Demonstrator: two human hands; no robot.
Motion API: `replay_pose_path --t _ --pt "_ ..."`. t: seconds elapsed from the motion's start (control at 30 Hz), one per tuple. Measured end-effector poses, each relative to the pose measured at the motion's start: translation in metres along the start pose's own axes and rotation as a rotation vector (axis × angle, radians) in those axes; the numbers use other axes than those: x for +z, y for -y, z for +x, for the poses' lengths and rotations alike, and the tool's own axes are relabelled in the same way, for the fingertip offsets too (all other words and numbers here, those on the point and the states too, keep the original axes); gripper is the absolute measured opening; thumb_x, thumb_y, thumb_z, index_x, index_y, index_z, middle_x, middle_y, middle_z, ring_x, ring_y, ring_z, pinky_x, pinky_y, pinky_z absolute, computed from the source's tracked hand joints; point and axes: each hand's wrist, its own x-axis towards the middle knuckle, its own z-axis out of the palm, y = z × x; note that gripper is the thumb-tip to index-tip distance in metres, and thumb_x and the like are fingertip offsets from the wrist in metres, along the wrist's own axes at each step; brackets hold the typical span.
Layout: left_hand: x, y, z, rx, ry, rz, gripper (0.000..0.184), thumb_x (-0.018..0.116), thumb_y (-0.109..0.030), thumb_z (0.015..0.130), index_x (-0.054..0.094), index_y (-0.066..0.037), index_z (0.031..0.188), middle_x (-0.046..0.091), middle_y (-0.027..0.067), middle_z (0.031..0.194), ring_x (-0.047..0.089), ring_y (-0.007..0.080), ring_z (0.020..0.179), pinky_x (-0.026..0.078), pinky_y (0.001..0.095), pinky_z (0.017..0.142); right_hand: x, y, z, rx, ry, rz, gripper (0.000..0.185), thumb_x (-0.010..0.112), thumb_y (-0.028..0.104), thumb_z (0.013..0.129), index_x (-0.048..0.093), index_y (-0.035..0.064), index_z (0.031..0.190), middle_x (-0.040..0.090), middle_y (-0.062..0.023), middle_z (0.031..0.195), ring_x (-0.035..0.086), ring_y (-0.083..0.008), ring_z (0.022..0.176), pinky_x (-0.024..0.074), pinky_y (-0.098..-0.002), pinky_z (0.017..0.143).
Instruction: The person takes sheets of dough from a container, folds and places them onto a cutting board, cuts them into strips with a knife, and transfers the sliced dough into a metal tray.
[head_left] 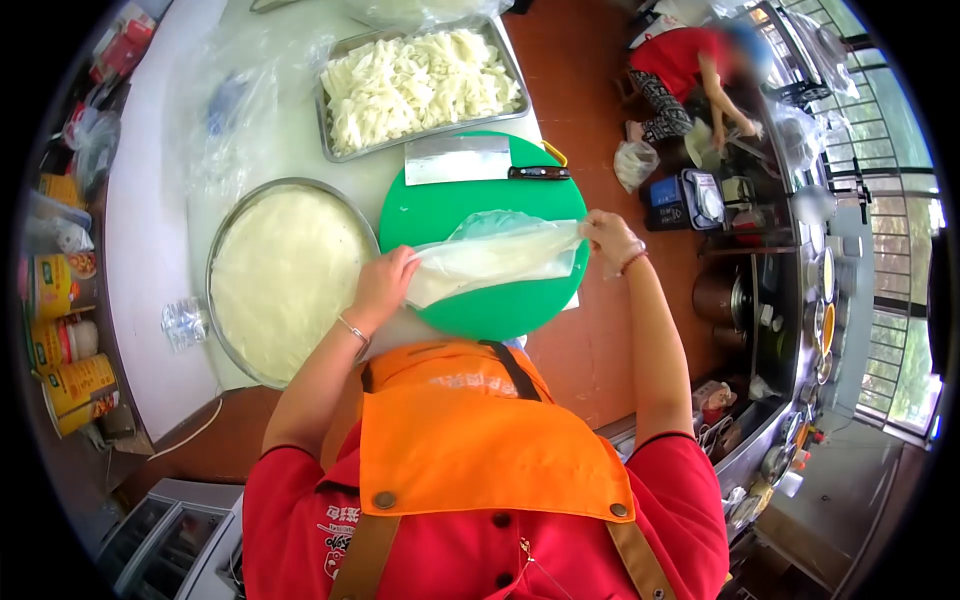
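Stretched between my two hands is a white, soft rice noodle sheet (490, 268), folded lengthwise, with a thin translucent flap along its far side. My left hand (382, 285) pinches its left end and my right hand (610, 240) pinches its right end. Beneath the sheet lies a round green cutting board (480, 318). On the board's far side rests a cleaver (460, 160) with a dark handle pointing right. To my left, a large round metal tray (212, 262) holds a smooth pale sheet (290, 275). Whether the held sheet touches the board is unclear.
Behind the board, a rectangular metal tray (345, 157) is heaped with cut white noodles (420, 88). Clear plastic (232, 120) lies on the table's left. Shelved cans (80, 390) line the far left. Another person in red (680, 65) works at a counter at upper right.
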Motion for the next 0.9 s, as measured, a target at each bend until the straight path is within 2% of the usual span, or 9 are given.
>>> replay_pose_path --t 0.07,0.17,0.27,0.33,0.47,0.6,0.7,0.8,0.9 --pt "-0.001 0.008 0.010 -0.017 0.065 0.100 0.013 0.062 -0.015 0.093 0.059 -0.005 0.100 0.065 0.0157 0.089 0.063 0.0361 0.081 0.051 0.0440 0.069 0.005 0.008 0.023 0.066 -0.085 -0.154 0.016 0.066 0.017 0.089 0.066 0.0029 0.095 0.066 -0.0068 0.079 0.065 -0.0168 0.070 0.0519 -0.0323 0.061" --pt "-0.001 0.014 0.022 0.009 0.124 0.259 0.014 0.062 -0.013 0.089 0.060 -0.005 0.101 0.063 0.0140 0.096 0.060 0.0338 0.093 0.050 0.0425 0.078 0.026 0.023 0.052 -0.285 -0.519 -0.818 0.025 0.066 0.022 0.087 0.063 0.0062 0.107 0.069 -0.0116 0.104 0.069 -0.0244 0.096 0.0561 -0.0386 0.076" --pt "-0.003 0.016 0.025 0.044 0.131 0.361 0.018 0.060 -0.010 0.085 0.062 -0.006 0.102 0.061 0.0117 0.101 0.058 0.0307 0.101 0.049 0.0414 0.084 0.051 0.106 0.050 -0.168 -0.311 -0.997 0.031 0.063 0.025 0.089 0.060 0.0095 0.116 0.065 -0.0123 0.120 0.064 -0.0285 0.112 0.0548 -0.0415 0.089" --pt "-0.007 0.010 0.025 0.101 0.095 0.380 0.019 0.059 -0.008 0.084 0.063 -0.006 0.103 0.061 0.0095 0.102 0.058 0.0279 0.101 0.048 0.0420 0.086 0.070 0.101 0.076 -0.328 -0.258 -1.145 0.025 0.059 0.019 0.092 0.062 0.0109 0.115 0.066 -0.0115 0.115 0.065 -0.0270 0.109 0.0544 -0.0403 0.089" --pt "0.000 0.007 0.020 0.213 0.056 0.303 0.030 0.057 -0.005 0.084 0.063 -0.004 0.114 0.060 0.0106 0.114 0.056 0.0285 0.109 0.046 0.0418 0.095 0.080 0.109 0.092 -0.360 -0.195 -1.295 0.019 0.053 0.012 0.093 0.067 0.0114 0.107 0.067 -0.0099 0.110 0.066 -0.0261 0.108 0.0544 -0.0418 0.087" --pt "-0.002 -0.008 0.031 0.212 0.021 0.219 0.041 0.057 -0.002 0.085 0.059 -0.003 0.126 0.056 0.0138 0.128 0.053 0.0324 0.120 0.042 0.0466 0.104 0.072 0.093 0.076 -0.533 -0.232 -1.164 0.015 0.062 0.021 0.088 0.062 0.0086 0.097 0.067 -0.0120 0.095 0.069 -0.0294 0.089 0.0559 -0.0450 0.071" --pt "-0.023 -0.043 0.076 0.319 -0.079 0.172 0.050 0.055 -0.001 0.086 0.052 -0.004 0.135 0.050 0.0153 0.137 0.049 0.0334 0.128 0.037 0.0500 0.111 0.065 0.106 0.014 -0.482 -0.344 -1.131 0.013 0.057 0.021 0.094 0.061 0.0091 0.091 0.068 -0.0139 0.090 0.070 -0.0302 0.076 0.0559 -0.0431 0.060" --pt "-0.031 -0.072 0.133 0.526 -0.102 0.222 0.055 0.054 -0.001 0.087 0.046 -0.005 0.141 0.046 0.0157 0.142 0.045 0.0325 0.133 0.033 0.0510 0.115 0.059 0.085 -0.041 -0.406 -0.441 -0.981 0.024 0.058 0.031 0.096 0.055 0.0078 0.091 0.067 -0.0146 0.082 0.068 -0.0322 0.064 0.0540 -0.0453 0.054" --pt "-0.014 -0.106 0.181 0.704 -0.071 0.306 0.056 0.062 -0.007 0.086 0.048 -0.006 0.140 0.047 0.0140 0.141 0.045 0.0308 0.133 0.030 0.0510 0.117 0.055 0.051 -0.093 -0.208 -0.486 -0.768 0.033 0.060 0.038 0.096 0.052 0.0060 0.097 0.065 -0.0171 0.079 0.064 -0.0385 0.067 0.0516 -0.0480 0.058"
